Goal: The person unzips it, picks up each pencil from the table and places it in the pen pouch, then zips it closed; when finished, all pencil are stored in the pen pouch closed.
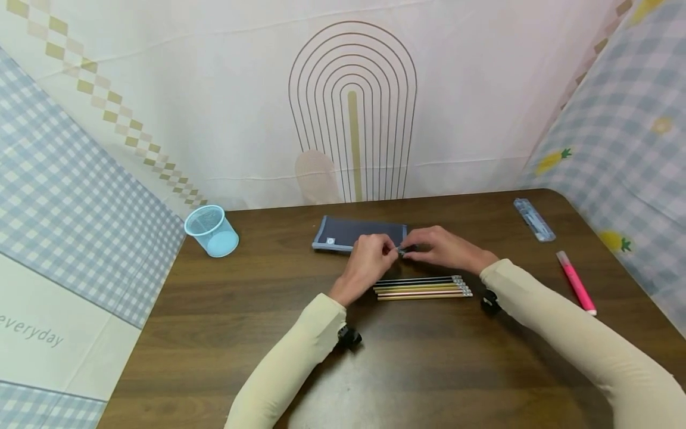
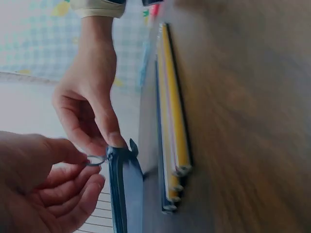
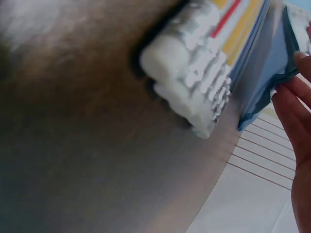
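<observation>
A dark blue pencil case (image 1: 360, 229) with light blue edging lies flat near the back of the table. My left hand (image 1: 367, 260) is at its front right corner and pinches a small loop-shaped zipper pull (image 2: 95, 160) between thumb and forefinger. On the same corner, my right hand (image 1: 449, 248) grips the end of the case with thumb and fingers. In the right wrist view the case's edge (image 3: 277, 73) bends up into those fingers. Several pencils (image 1: 423, 290) lie side by side just in front of both hands, their white erasers pointing right.
A light blue mesh pen cup (image 1: 213, 232) stands at the back left. Toward the right edge lie a pink highlighter (image 1: 576, 283) and a slim clear-blue plastic case (image 1: 534, 220). Behind the brown wooden table (image 1: 225, 339) hangs a patterned cloth (image 1: 241, 107).
</observation>
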`<move>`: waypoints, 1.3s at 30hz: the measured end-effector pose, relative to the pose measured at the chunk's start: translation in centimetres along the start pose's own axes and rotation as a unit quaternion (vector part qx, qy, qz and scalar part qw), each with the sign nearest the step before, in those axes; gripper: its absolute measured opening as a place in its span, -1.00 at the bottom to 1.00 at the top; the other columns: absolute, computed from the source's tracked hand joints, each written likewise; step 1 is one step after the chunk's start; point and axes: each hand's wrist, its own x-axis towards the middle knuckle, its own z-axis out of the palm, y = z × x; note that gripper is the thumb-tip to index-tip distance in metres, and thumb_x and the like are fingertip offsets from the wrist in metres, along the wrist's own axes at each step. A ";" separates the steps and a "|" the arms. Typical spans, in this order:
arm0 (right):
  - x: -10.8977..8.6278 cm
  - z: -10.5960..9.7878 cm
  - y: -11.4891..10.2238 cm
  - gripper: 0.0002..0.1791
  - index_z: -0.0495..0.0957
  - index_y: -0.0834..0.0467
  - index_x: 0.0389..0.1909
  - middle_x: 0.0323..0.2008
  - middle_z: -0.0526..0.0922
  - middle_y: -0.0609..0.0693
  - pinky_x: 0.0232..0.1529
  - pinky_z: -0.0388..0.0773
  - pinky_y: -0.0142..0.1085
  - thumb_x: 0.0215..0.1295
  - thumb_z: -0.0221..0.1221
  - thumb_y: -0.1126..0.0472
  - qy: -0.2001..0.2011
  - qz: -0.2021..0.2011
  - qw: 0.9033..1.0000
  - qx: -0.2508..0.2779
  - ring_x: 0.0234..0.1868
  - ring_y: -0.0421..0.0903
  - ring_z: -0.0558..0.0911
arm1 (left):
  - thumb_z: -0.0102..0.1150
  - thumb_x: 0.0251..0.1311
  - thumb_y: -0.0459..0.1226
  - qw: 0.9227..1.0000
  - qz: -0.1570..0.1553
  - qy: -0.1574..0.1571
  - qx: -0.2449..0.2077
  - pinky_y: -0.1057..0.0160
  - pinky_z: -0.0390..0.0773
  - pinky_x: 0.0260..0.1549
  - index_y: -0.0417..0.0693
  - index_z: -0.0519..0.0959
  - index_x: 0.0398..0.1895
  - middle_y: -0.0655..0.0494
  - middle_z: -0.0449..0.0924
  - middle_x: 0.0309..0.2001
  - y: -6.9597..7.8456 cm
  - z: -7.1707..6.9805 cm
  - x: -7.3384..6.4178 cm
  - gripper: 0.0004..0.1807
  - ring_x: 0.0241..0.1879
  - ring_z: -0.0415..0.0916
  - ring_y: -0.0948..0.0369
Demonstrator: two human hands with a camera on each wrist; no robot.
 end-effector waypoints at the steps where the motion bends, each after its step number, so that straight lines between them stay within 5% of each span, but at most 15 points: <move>1: 0.0 0.1 0.0 -0.73 0.70 0.05 0.01 -0.06 0.75 -0.10 -0.01 0.69 -0.20 0.29 0.34 0.27 0.007 -0.009 1.000 -0.007 -0.03 -0.19 0.72 | 0.25 0.30 -0.29 1.000 -0.008 0.008 -0.002 0.50 0.44 -0.53 -0.07 0.71 -0.35 0.15 0.71 -0.41 0.1 -0.1 0.0 -0.90 -0.50 0.52 0.38; 12: -0.8 0.2 0.3 -0.73 0.74 0.13 -0.13 -0.19 0.79 -0.02 -0.18 0.68 -0.30 0.16 0.38 0.43 0.131 0.004 0.991 -0.012 -0.21 -0.19 0.72 | 0.23 0.26 -0.29 0.993 -0.074 0.088 0.027 0.33 0.57 -0.43 -0.05 0.76 -0.40 0.16 0.75 -0.45 -2.4 -1.8 -0.7 -0.86 -0.47 0.62 0.27; 23: -3.9 -1.6 2.0 -0.70 0.72 0.17 -0.18 -0.21 0.77 0.03 -0.12 0.49 -0.68 0.07 0.40 0.50 0.166 0.022 0.985 -0.039 -0.20 -0.22 0.70 | 0.20 0.21 -0.33 0.984 -0.112 0.132 0.047 0.18 0.58 -0.41 -0.08 0.72 -0.49 0.13 0.71 -0.52 -7.1 -5.2 -2.4 -0.83 -0.48 0.62 0.15; 31: -3.5 -1.5 2.1 -0.76 0.70 0.19 -0.24 -0.27 0.75 0.00 -0.17 0.53 -0.64 0.08 0.39 0.49 0.157 0.019 0.987 -0.022 -0.23 -0.37 0.64 | 0.21 0.16 -0.32 0.979 -0.144 0.139 0.045 0.18 0.61 -0.34 -0.06 0.71 -0.52 0.13 0.71 -0.52 -8.2 -6.3 -3.3 -0.85 -0.46 0.63 0.16; 34: -3.3 -1.4 2.0 -0.76 0.70 0.20 -0.25 -0.28 0.74 0.00 -0.19 0.55 -0.62 0.06 0.40 0.50 0.165 0.016 0.986 -0.027 -0.24 -0.36 0.65 | 0.26 0.15 -0.30 0.980 -0.137 0.138 0.043 0.21 0.61 -0.37 -0.05 0.72 -0.52 0.15 0.71 -0.53 -7.7 -6.2 -3.5 -0.87 -0.48 0.62 0.20; 39: -3.2 -1.5 2.0 -0.74 0.70 0.17 -0.25 -0.28 0.75 0.00 -0.19 0.53 -0.66 0.05 0.41 0.50 0.181 0.015 0.982 -0.044 -0.25 -0.32 0.67 | 0.35 0.20 -0.28 0.994 -0.057 0.083 0.044 0.32 0.60 -0.40 -0.09 0.74 -0.42 0.12 0.73 -0.47 -7.0 -5.6 -3.6 -0.91 -0.47 0.60 0.27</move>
